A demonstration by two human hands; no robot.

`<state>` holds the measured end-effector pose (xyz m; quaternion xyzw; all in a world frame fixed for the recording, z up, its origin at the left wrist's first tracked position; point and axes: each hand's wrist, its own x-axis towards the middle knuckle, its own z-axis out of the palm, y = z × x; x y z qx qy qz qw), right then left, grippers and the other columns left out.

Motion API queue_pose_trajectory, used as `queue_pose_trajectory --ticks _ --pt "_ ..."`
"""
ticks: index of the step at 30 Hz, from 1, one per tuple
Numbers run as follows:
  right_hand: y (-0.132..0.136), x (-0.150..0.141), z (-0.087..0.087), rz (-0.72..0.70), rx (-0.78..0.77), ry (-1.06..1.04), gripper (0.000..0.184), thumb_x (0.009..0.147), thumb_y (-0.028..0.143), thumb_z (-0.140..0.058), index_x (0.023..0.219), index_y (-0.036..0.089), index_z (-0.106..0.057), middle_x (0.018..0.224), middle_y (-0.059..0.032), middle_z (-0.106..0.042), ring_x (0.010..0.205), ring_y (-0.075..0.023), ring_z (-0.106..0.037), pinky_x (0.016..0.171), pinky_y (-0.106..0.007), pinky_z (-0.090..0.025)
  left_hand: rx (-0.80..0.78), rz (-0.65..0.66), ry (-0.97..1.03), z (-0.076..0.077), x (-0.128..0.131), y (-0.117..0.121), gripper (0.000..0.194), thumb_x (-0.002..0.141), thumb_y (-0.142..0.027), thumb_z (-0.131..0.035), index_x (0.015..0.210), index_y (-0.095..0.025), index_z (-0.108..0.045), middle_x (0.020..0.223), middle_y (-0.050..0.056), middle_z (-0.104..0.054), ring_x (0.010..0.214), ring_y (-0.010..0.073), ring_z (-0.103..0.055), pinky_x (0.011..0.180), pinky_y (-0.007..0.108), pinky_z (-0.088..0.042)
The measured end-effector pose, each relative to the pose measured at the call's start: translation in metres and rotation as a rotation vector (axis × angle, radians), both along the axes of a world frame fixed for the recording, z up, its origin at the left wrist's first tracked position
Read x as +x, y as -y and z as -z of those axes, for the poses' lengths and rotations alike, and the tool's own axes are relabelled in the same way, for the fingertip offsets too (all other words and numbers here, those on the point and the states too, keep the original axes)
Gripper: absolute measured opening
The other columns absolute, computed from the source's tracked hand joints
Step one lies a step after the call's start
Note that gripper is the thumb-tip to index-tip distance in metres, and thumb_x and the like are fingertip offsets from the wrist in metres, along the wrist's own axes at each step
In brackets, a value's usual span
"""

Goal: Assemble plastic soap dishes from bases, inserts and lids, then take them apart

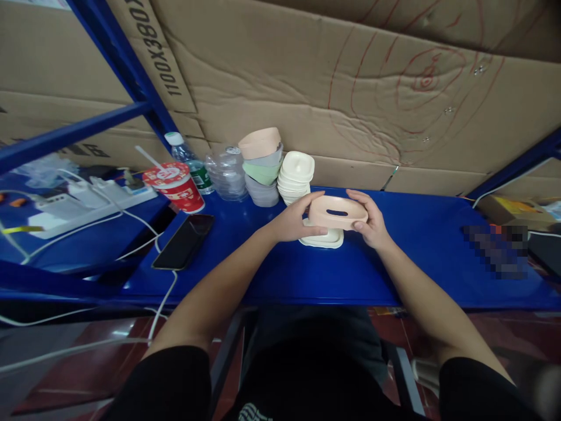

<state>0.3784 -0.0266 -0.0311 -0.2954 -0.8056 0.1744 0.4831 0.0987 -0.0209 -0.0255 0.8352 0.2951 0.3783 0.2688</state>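
Note:
Between my two hands is a peach-coloured oval plastic dish with a slot in its bottom (316,209). My left hand (293,223) grips its left end, thumb along the near side and fingers on the far rim. At the other end my right hand (370,224) is closed on it in the same way. Just below the dish, a cream rounded lid-like piece (326,241) lies on the table, partly hidden by the dish and my left thumb. Behind my left hand stands a stack of cream pieces (296,171) of similar shape.
Left of the cream stack rises a taller stack of peach, grey and green dishes (262,169). Farther left are clear plastic containers (227,173), a water bottle (193,161), a red cup with straw (184,194) and a phone (184,241). Cardboard (280,76) walls the back of the blue table (421,245).

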Motion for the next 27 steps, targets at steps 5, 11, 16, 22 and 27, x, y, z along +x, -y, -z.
queue_pose_trajectory --ticks 5,11,16,22,27 --pt "-0.003 -0.001 0.005 0.002 -0.016 0.047 0.122 0.081 0.089 -0.063 0.171 0.035 0.000 0.175 -0.0144 -0.028 0.157 -0.0403 -0.037 0.124 -0.062 -0.040 0.204 -0.248 0.143 -0.022 -0.010 0.006 0.089 0.082 -0.065 -0.076 0.153 -0.024 -0.040 0.155 0.015 -0.052 0.144 0.0352 -0.053 0.118 0.053 -0.049" --pt "-0.005 0.014 0.000 -0.037 -0.191 0.446 0.103 0.079 0.069 -0.083 0.166 0.036 -0.037 0.167 -0.0115 -0.047 0.155 -0.0418 -0.040 0.126 -0.070 -0.030 0.515 -0.894 0.396 -0.076 -0.058 -0.033 0.087 0.094 -0.062 -0.070 0.158 -0.019 -0.030 0.159 0.015 -0.040 0.154 0.0326 -0.036 0.121 0.060 -0.036" --pt "-0.012 0.024 0.013 -0.070 -0.317 0.685 0.113 0.060 0.070 -0.094 0.159 0.038 -0.050 0.164 -0.0138 -0.051 0.155 -0.0477 -0.038 0.123 -0.080 -0.020 0.356 -1.079 0.394 -0.086 -0.079 -0.078 0.084 0.081 -0.049 -0.086 0.146 -0.017 -0.044 0.152 0.015 -0.051 0.146 0.0305 -0.046 0.122 0.054 -0.037" --pt "-0.015 0.026 0.012 -0.120 -0.371 0.669 0.063 0.076 0.042 -0.093 0.136 0.036 -0.073 0.159 -0.0096 -0.057 0.150 -0.0379 -0.050 0.124 -0.067 -0.033 0.229 -1.095 0.374 -0.070 -0.072 -0.090 0.086 0.075 -0.039 -0.088 0.146 -0.020 -0.045 0.152 0.018 -0.051 0.149 0.0363 -0.046 0.125 0.053 -0.036" --pt "-0.010 0.015 0.006 -0.189 -0.314 0.575 0.019 0.082 0.029 -0.087 0.101 0.031 -0.084 0.156 -0.0061 -0.060 0.146 -0.0338 -0.055 0.122 -0.059 -0.041 0.199 -1.075 0.394 -0.062 -0.073 -0.089 0.100 0.076 -0.041 -0.086 0.156 -0.017 -0.032 0.163 0.024 -0.039 0.155 0.0342 -0.039 0.129 0.051 -0.030"
